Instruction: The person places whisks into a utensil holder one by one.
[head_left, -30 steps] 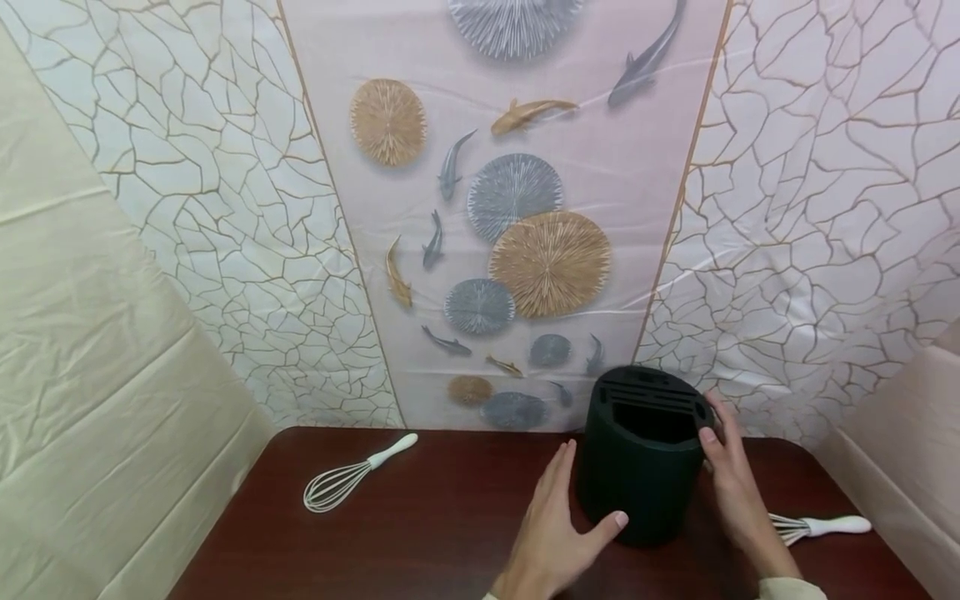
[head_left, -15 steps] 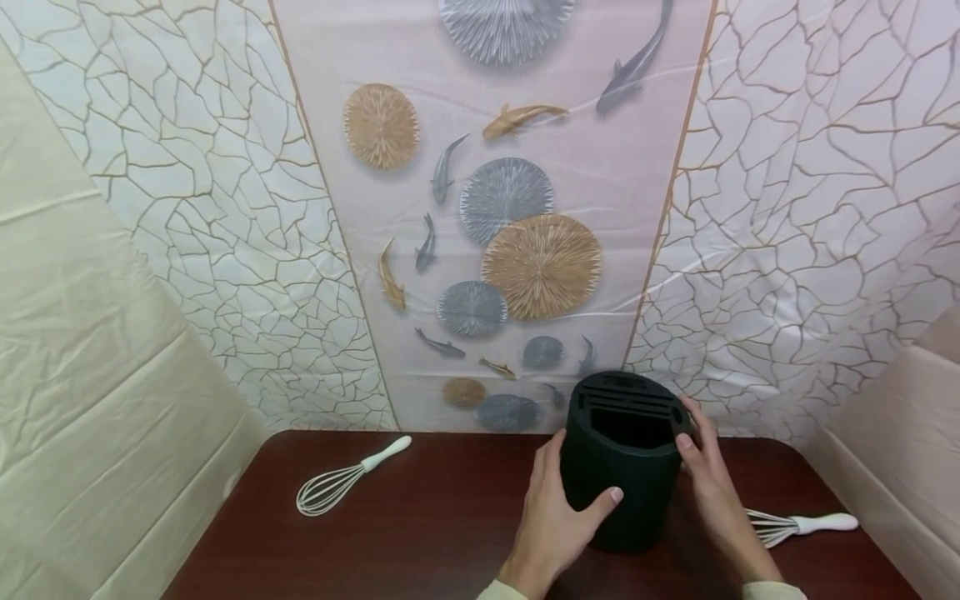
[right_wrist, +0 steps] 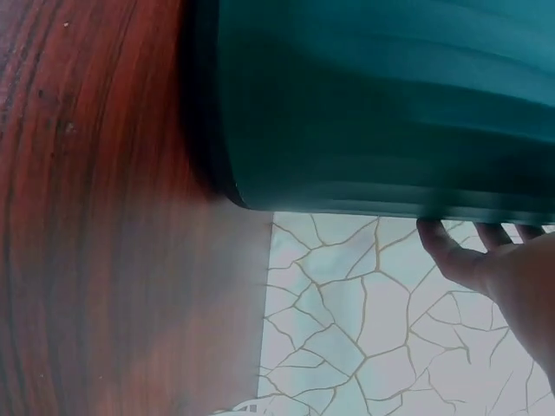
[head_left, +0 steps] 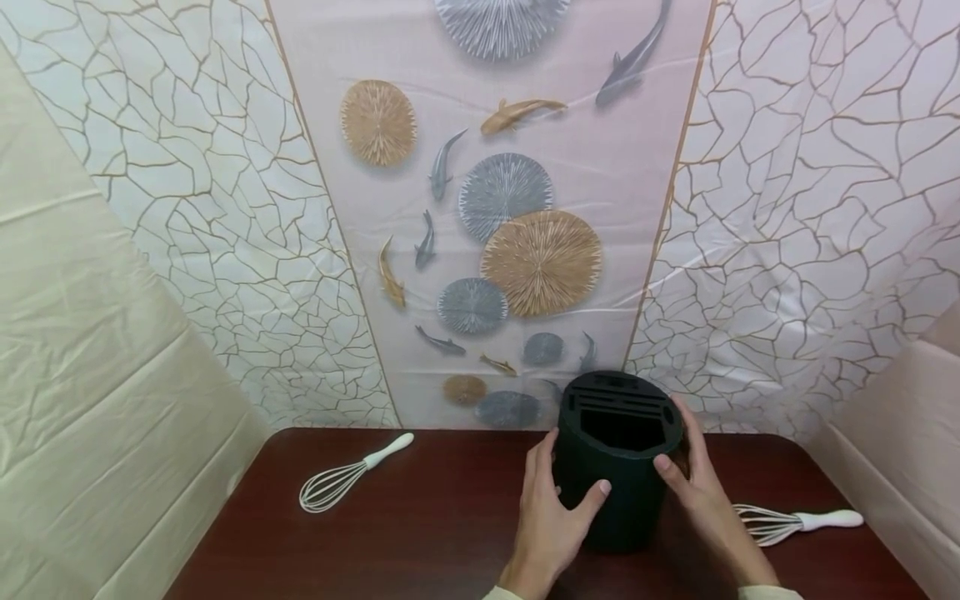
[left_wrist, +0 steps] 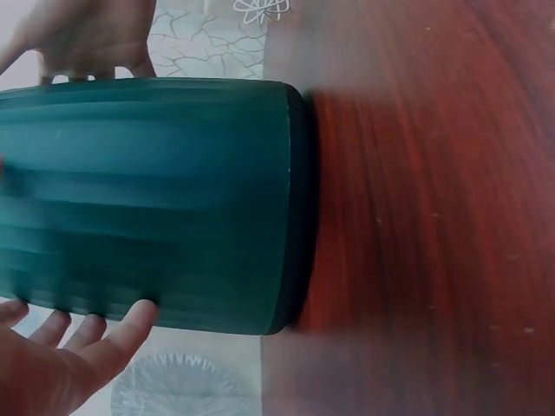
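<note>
A dark green, round utensil holder [head_left: 611, 500] stands upright on the right half of the table in the head view. Its black top has several narrow slots behind one wide opening. My left hand [head_left: 547, 517] grips its left side, thumb across the front. On the opposite side my right hand [head_left: 705, 500] holds it near the rim, with the thumb at the front and the fingers partly hidden behind. The left wrist view shows the holder's ridged wall [left_wrist: 156, 199] between both hands, its black base close against the tabletop. Fingertips of the right hand [right_wrist: 512, 269] meet the wall in the right wrist view.
One white-handled whisk [head_left: 356, 475] lies at the table's left. Another whisk [head_left: 802, 522] lies at the right, partly behind my right forearm. The dark red-brown table [head_left: 420, 533] ends at a patterned cloth backdrop [head_left: 480, 250], with beige cloth [head_left: 127, 400] along the sides.
The utensil holder has shifted slightly left with both hands. My left fingers have come in against its side, and my right thumb has moved from the rim's right edge toward the front.
</note>
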### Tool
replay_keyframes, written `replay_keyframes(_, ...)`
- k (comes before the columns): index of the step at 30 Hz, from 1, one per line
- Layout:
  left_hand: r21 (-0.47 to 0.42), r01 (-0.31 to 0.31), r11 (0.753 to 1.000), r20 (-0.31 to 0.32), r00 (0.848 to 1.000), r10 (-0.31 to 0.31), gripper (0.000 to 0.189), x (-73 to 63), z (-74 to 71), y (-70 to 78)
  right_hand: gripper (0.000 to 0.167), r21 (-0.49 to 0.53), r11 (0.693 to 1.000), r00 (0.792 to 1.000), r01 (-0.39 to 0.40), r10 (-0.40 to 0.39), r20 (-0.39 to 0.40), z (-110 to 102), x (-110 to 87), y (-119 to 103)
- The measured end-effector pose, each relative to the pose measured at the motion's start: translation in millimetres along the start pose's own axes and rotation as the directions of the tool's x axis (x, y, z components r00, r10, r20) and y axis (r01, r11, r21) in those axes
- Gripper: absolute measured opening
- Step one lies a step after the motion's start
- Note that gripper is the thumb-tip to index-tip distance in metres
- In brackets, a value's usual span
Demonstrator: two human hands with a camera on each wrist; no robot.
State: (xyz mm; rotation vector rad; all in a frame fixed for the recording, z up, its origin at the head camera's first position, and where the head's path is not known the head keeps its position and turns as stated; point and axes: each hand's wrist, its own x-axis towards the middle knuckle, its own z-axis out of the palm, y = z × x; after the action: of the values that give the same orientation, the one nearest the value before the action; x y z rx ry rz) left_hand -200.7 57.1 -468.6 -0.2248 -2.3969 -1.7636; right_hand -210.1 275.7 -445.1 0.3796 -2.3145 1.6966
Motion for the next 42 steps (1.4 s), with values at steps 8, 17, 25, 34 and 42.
replay_keyframes(8,0.023,0.006,1.000,-0.028,1.000,-0.006,0.085,-3.8,-4.8,0.0,0.096,-0.077,0.997,1.000,0.008,-0.010,-0.029,7.4,-2.2,0.3)
replay_keyframes(17,-0.019,-0.007,1.000,-0.054,0.999,0.006,0.084,-7.1,-14.3,-1.2,0.095,-0.044,0.999,0.999,-0.013,0.011,-0.046,20.1,-3.8,-6.1)
replay_keyframes(25,-0.004,-0.018,1.000,-0.065,0.998,0.017,0.085,-7.8,-26.6,-4.4,0.094,-0.026,1.000,0.999,-0.004,0.003,-0.048,33.7,-1.3,-8.6)
replay_keyframes(34,0.025,-0.008,1.000,-0.101,0.995,0.010,0.085,-6.7,-44.7,-8.1,0.092,0.021,1.000,0.999,0.008,-0.007,-0.035,54.6,6.6,-11.8)
replay_keyframes(42,0.046,-0.019,0.999,-0.118,0.993,0.024,0.086,-8.5,-62.1,-17.5,0.093,0.047,0.999,0.999,-0.027,0.028,-0.016,73.5,8.3,-15.6)
